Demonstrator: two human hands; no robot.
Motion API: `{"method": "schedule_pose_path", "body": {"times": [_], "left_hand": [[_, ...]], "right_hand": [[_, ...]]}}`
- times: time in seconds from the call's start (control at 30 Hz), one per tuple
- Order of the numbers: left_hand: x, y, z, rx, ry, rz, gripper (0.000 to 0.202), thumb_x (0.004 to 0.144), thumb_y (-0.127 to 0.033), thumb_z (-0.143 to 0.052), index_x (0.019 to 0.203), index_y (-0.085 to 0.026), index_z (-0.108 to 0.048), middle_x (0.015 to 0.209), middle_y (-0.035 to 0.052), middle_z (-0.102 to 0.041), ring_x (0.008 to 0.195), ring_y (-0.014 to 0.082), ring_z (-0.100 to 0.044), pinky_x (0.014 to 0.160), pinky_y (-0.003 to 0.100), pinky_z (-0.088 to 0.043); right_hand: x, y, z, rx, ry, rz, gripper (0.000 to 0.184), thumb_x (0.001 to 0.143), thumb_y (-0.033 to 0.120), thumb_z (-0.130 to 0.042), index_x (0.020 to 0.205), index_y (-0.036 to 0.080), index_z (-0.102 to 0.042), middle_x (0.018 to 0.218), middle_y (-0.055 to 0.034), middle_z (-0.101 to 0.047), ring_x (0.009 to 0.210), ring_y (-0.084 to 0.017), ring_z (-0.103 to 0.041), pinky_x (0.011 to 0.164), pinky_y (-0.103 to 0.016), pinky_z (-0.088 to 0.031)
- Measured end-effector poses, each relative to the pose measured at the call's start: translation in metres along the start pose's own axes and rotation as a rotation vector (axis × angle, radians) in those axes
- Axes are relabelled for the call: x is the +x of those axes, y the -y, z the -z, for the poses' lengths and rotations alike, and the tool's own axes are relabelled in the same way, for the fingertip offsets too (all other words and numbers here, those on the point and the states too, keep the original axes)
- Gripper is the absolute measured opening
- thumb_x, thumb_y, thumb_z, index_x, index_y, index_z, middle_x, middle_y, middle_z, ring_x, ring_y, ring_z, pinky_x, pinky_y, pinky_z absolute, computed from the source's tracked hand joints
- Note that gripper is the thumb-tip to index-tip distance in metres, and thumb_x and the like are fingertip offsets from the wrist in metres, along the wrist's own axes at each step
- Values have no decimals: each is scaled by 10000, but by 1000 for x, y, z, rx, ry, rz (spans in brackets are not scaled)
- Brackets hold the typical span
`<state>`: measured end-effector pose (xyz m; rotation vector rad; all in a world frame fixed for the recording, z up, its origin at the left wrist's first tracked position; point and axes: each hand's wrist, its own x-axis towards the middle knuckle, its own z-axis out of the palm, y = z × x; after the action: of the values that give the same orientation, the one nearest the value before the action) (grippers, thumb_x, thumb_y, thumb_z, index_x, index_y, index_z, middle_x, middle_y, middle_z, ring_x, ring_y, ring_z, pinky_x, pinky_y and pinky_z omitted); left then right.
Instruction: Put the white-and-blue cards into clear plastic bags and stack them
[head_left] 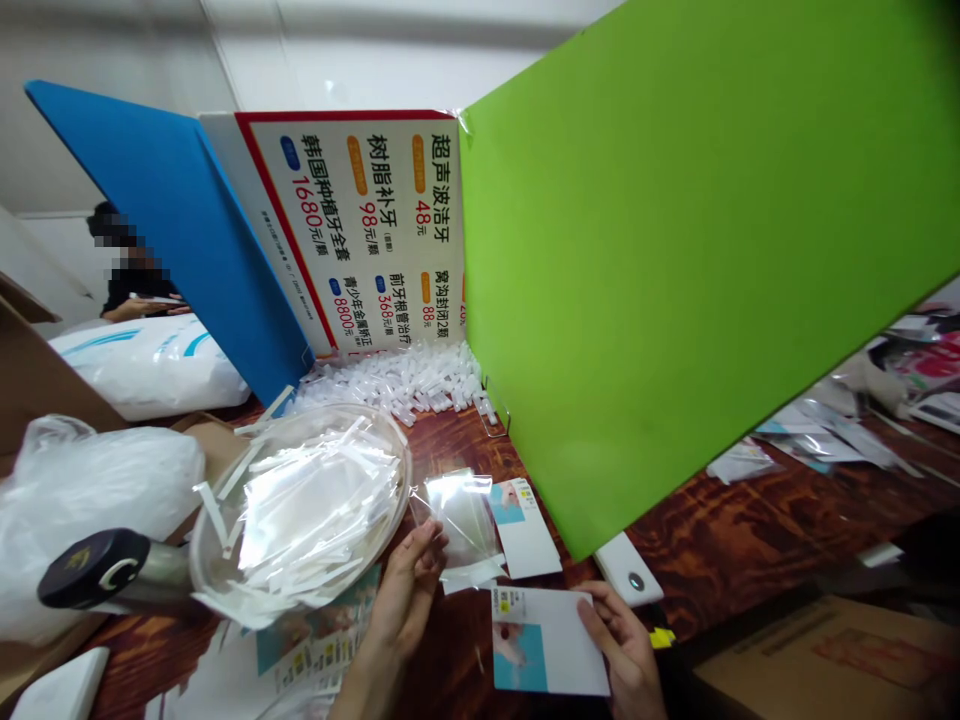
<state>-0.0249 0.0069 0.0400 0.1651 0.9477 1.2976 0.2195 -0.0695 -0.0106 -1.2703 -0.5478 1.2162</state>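
Note:
My left hand (401, 600) is pinched on the edge of a clear plastic sleeve (459, 515) that lies on the wooden table (720, 530). My right hand (626, 650) grips the right edge of a white card with a blue picture (544, 640), held just above the table near me. A second such card (523, 528) lies partly under the sleeve. A clear bowl (300, 510) full of white paper strips stands just left of my left hand.
A green divider board (675, 270), a printed price board (367, 220) and a blue board (195, 230) wall the workspace. Small clear plastic pieces (405, 380) are heaped at the back. A flask (105, 575), plastic bags and more cards lie left. Another person sits far left.

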Motion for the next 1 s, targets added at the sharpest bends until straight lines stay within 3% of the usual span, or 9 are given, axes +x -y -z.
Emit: {"method": "schedule_pose_path", "body": {"times": [0.17, 0.33, 0.47, 0.67, 0.83, 1.0], "left_hand": [[-6, 0, -2, -42, 25, 31, 232, 637, -196, -919, 794, -130, -762, 859, 57, -755, 746, 130, -702, 679, 202, -585], [-10, -1, 1, -43, 24, 4, 295, 604, -261, -945, 805, -152, -759, 871, 39, -759, 759, 126, -702, 680, 193, -580], [-12, -2, 4, 63, 45, -30, 340, 594, -328, -947, 793, -130, -754, 873, 65, -756, 775, 143, -698, 686, 205, -570], [-16, 1, 8, 221, 81, -58, 378, 695, -457, -862, 873, -140, -760, 810, 67, -748, 752, 162, -687, 638, 229, -547], [-19, 10, 11, 280, 97, -107, 312, 724, -431, -843, 834, -148, -769, 846, 66, -757, 776, 167, -689, 726, 249, -549], [-25, 25, 9, 307, 138, -109, 367, 699, -431, -855, 893, -130, -779, 860, 93, -774, 784, 223, -704, 747, 308, -552]], "right_hand": [[-11, 5, -11, 235, 81, -83, 428, 649, 449, -863, 869, 243, -560, 592, 54, -546, 506, -111, -512, 500, -202, -424], [-15, 1, -28, 101, 210, -112, 393, 705, 462, -838, 811, 203, -562, 558, 39, -561, 453, -85, -470, 441, -169, -330], [-9, -4, -33, 57, 112, -11, 434, 685, 510, -846, 829, 210, -568, 580, 29, -597, 473, -102, -520, 443, -178, -383], [-3, -1, -40, -111, 38, 86, 420, 735, 541, -800, 805, 197, -569, 496, 67, -540, 356, -42, -333, 352, -155, -196], [-3, -13, -50, -100, -10, 132, 415, 778, 537, -768, 805, 206, -521, 418, 84, -521, 336, -62, -391, 369, -151, -297], [-9, -22, -75, -98, 136, 89, 391, 814, 536, -733, 807, 217, -505, 430, 51, -580, 365, -115, -497, 394, -193, -411]]}}
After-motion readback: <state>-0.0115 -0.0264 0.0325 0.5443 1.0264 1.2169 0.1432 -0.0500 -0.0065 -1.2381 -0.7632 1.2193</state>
